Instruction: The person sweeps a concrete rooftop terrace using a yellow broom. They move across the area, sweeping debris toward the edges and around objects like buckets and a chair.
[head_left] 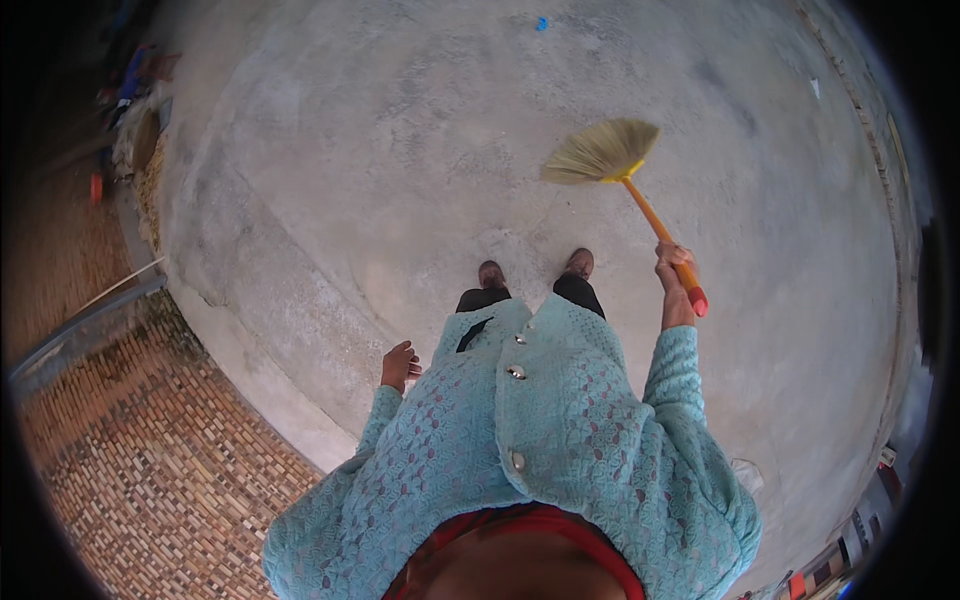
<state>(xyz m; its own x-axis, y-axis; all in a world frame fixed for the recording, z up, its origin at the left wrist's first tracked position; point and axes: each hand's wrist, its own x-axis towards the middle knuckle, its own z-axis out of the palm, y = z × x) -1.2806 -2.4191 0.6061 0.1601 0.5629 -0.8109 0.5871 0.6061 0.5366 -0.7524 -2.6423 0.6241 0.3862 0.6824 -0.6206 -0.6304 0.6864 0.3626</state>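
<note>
My right hand [676, 268] is wrapped round the orange handle of a broom [645, 205], close to its red end. The broom slants forward and to the left, its fan of pale straw bristles [605, 150] spread over the grey concrete floor ahead of my feet. Whether the bristle tips touch the floor, I cannot tell. My left hand [401, 366] hangs beside my jacket with loosely bent fingers and nothing in it. Both arms are in light blue knitted sleeves.
A small blue scrap [542, 24] lies far ahead on the concrete floor [400, 180], and a white scrap [815, 88] at the far right. Small brown bricks or tiles [160, 440] cover the area at the lower left. Blurred objects [130, 85] stand at the far left.
</note>
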